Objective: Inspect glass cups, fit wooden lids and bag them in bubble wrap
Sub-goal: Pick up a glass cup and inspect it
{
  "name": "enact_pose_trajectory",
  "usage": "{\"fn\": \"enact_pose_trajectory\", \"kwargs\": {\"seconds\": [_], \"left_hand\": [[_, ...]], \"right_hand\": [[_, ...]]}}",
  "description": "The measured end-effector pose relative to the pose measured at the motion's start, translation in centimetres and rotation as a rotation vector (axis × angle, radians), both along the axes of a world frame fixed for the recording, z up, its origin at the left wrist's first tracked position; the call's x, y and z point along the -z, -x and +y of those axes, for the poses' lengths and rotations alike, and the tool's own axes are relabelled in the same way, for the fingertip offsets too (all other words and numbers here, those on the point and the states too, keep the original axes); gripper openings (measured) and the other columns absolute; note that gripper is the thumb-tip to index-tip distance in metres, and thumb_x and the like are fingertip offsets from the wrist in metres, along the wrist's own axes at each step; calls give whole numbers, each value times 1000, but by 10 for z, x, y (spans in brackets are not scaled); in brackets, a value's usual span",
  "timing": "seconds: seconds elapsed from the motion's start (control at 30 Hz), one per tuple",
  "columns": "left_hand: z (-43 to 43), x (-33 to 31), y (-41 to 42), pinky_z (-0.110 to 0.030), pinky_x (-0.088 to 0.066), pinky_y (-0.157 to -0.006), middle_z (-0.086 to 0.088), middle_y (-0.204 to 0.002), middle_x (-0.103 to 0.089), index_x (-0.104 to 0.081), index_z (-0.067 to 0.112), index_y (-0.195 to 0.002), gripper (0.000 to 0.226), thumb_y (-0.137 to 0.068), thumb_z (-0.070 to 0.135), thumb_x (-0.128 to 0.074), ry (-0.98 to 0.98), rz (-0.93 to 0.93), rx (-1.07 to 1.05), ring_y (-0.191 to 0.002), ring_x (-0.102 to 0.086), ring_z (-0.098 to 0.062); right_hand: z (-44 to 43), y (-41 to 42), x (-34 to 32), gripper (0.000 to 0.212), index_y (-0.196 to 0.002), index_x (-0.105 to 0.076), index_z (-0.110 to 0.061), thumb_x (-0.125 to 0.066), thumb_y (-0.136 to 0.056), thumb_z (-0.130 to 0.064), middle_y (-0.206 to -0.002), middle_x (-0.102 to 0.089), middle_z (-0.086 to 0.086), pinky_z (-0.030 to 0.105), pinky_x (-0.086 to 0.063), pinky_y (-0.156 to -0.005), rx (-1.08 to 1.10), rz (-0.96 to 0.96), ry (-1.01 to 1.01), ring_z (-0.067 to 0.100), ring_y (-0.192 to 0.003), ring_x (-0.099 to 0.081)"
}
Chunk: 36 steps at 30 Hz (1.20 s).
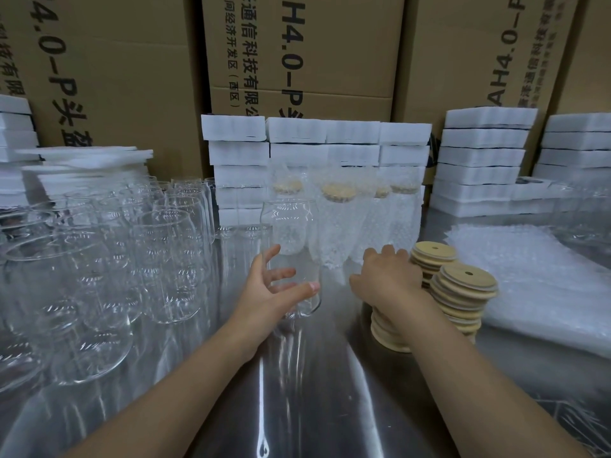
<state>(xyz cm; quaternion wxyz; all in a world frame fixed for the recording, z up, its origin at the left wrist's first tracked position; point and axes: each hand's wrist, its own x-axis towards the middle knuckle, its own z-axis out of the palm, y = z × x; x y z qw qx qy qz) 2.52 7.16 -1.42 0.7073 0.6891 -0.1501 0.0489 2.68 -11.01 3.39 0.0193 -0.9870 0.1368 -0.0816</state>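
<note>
Cup in hand: the left hand has its grip wrapped round a clear, round-shouldered glass cup, upright just over the shiny steel counter. There is no lid on it yet.
Lid reach: the right hand lies curled over the stacks of round pale wooden lids, just right of the cup. Whether that grip has a lid pinched, I cannot tell.
Done: a few lidded cups in bubble-wrap bags stand in a row behind the held cup.
Left to do: a big crowd of bare clear glasses waits at the left, unlidded and unbagged.
Supplies: a flat pile of clear bubble-wrap bags lies on the right, near the lids.
Verdict: early going, I'd say. This cup looks to be between inspection and lidding, with bagging to follow.
</note>
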Motion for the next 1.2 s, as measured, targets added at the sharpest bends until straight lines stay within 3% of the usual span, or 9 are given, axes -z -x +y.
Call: {"fn": "enact_pose_trajectory", "kwargs": {"seconds": [0.23,0.33,0.43,0.57,0.7,0.83,1.0,1.1,1.2], "left_hand": [[0,1,-2,-21,-51,-70,6,-118,-60,-35,44,-136,94,-54,42,-82,-6,-7,-15,-104,-66,-10],[1,2,-2,-18,-52,-68,8,-119,-59,-35,46,-136,97,-54,43,-87,-18,-11,-28,-106,-64,-10],[2,3,-3,-26,-55,-70,7,-122,-57,-35,48,-134,91,-62,38,-89,-23,-6,-47,-110,-62,-13],[4,6,-6,-31,-58,-63,10,-122,-55,-33,50,-135,89,-68,33,-88,-65,-20,-69,-112,-59,-10],[4,8,-8,-27,-51,-80,11,-120,-55,-33,49,-135,96,-58,39,-90,-124,-60,-66,-109,-58,-8],[2,9,-7,-25,-50,-84,15,-120,-54,-31,52,-130,98,-50,47,-87,-208,-96,-69,-109,-58,-6],[2,10,-7,-21,-48,-82,21,-119,-51,-31,70,-114,91,-55,40,-93,-283,-158,-56,-111,-53,1],[2,11,-6,-26,-49,-89,19,-120,-51,-31,67,-116,93,-58,31,-94,-318,-186,-63,-112,-52,1],[2,11,-6,-17,-44,-85,18,-120,-52,-33,60,-124,95,-58,29,-94,-340,-225,-77,-111,-51,3]], "right_hand": [[3,0,-1,39,-131,-38,-16,-40,-94,-29,-136,-38,12,47,-33,-98,-30,-113,-57,32,-125,-31],[5,-1,-1,27,-118,-42,-13,-42,-93,-24,-123,-44,13,43,-40,-88,-109,-386,-224,29,-111,-34],[8,-2,-2,18,-106,-42,-13,-47,-94,-25,-112,-45,9,31,-30,-76,-186,-609,-375,21,-100,-30],[11,-1,-6,29,-100,-35,-19,-58,-92,-35,-106,-40,2,31,-34,-83,-295,-837,-642,20,-102,-35],[16,7,-13,47,-109,-34,-27,-72,-83,-38,-108,-46,7,17,-47,-72,-395,-998,-995,14,-91,-55],[21,10,-13,34,-85,-42,-24,-73,-81,-36,-109,-54,6,26,-49,-85,-416,-1079,-1127,18,-103,-57],[27,14,-8,31,-81,-44,-16,-68,-85,-36,-110,-56,-5,24,-45,-91,-560,-1027,-1148,9,-114,-55],[32,16,-7,22,-86,-46,-24,-65,-83,-35,-113,-54,-6,22,-46,-91,-656,-1020,-1139,9,-115,-55],[33,19,-8,20,-98,-50,-36,-64,-84,-38,-109,-55,-1,19,-45,-88,-685,-1057,-1023,6,-104,-56]]}}
